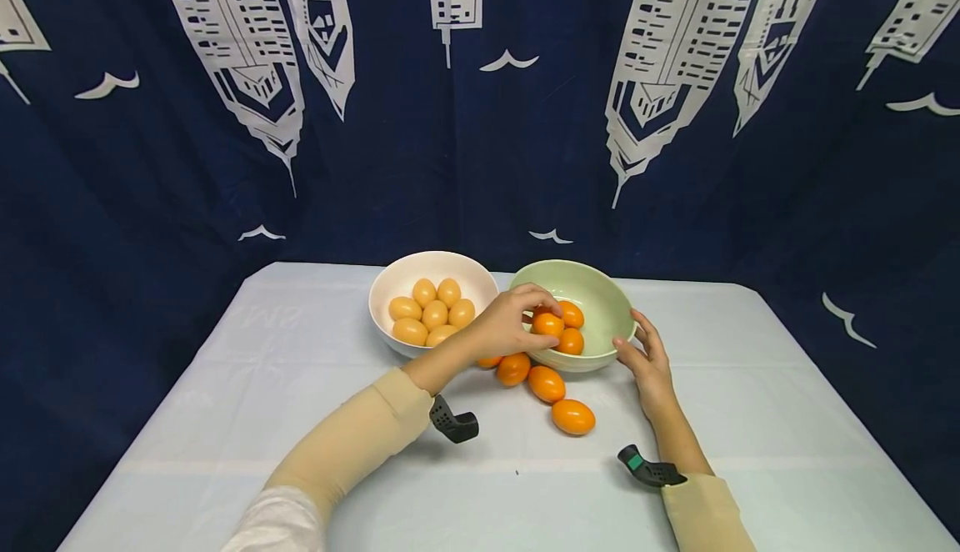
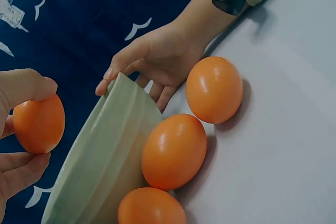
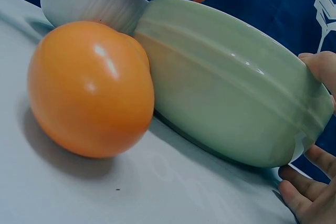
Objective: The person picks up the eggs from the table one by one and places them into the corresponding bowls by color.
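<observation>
Between thumb and fingertips my left hand (image 1: 512, 321) pinches an orange egg (image 2: 41, 124) above the green bowl (image 1: 611, 318). Inside that bowl lie other orange eggs (image 1: 572, 341), partly covered by the held one in the head view. My right hand (image 1: 651, 364) holds the bowl's right side, thumb at the rim and the other fingers lower on the outer wall. In front of the bowl, several orange eggs (image 1: 573, 417) lie in a slanting row on the table; the left forearm partly hides the farthest one.
A pale cream bowl (image 1: 382, 318) with several yellowish eggs (image 1: 410, 332) stands left of the green bowl, close against it. Both rest near the far edge of the white-covered table (image 1: 247, 385). A dark blue curtain (image 1: 450, 160) with white building prints hangs behind.
</observation>
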Tool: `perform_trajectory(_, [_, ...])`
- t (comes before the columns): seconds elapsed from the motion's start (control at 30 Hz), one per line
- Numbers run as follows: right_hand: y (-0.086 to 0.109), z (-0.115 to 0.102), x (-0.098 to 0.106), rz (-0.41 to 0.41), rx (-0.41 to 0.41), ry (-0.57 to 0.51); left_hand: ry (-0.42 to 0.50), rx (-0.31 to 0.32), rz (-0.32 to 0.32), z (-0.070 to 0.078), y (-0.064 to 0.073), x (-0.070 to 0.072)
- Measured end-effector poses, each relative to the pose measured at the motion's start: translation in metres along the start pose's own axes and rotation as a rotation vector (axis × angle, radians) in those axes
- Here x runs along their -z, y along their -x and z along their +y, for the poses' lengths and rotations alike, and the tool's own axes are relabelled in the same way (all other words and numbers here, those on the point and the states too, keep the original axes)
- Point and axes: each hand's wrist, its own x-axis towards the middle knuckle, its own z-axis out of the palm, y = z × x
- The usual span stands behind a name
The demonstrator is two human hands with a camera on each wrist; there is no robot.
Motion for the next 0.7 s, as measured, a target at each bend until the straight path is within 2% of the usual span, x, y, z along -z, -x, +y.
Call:
perform_trajectory(0.4, [0.000, -0.001, 0.000, 0.012, 0.003, 0.011, -0.064, 0.051, 0.000, -0.012, -0.018, -0.016])
perform_trajectory(0.57, [-0.001, 0.000, 0.000, 0.009, -0.005, 0.011, -0.139, 0.086, -0.054, -0.017, -0.029, -0.022])
perform_trajectory(0.7, [-0.001, 0.002, 0.000, 0.006, 0.004, -0.001, -0.197, 0.074, -0.108, -0.021, -0.033, -0.027])
